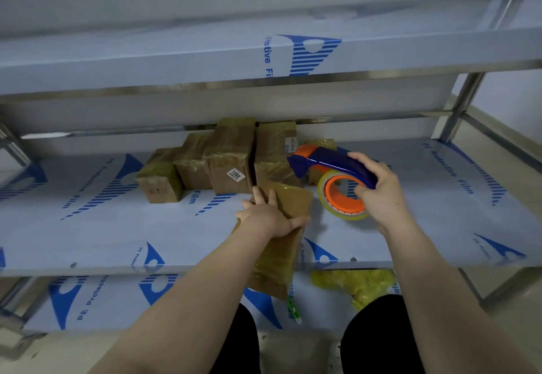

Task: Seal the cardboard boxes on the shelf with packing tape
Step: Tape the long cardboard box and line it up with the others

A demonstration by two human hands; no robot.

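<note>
Head view: left grip lies spread flat on a taped cardboard box at the shelf edge; right grip curls round the blue tape dispenser

Left hand flat, right hand curled.

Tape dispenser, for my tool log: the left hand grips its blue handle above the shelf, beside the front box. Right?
Not quite. The head view shows the right hand gripping the tape dispenser by its blue handle, not the left hand, which presses flat on the front box. The rest holds: it is above the shelf, beside that box.
</note>
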